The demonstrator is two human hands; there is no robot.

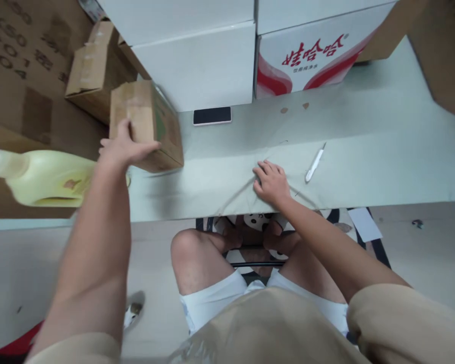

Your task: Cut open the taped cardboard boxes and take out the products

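My left hand (123, 149) is stretched forward and spread over a small brown cardboard box (167, 126), gripping it across its near top edge. A green mark shows on the box's right side. The palm side of this hand is hidden. My right hand (271, 182) lies on the pale tablecloth (220, 156) near the front edge, fingers loosely extended and holding nothing. To its right is a white pen-like craft knife (315, 163) with a thin tip. A dark-screened phone (212, 116) lies beyond, between the small box and the white cartons.
White cartons (197, 68) are stacked at the back, beside a red-and-white water carton (307, 65). Further cardboard boxes (94, 65) crowd the left. A pale yellow jug (53, 177) is by my left forearm. White paper (365, 225) is below the table's front edge.
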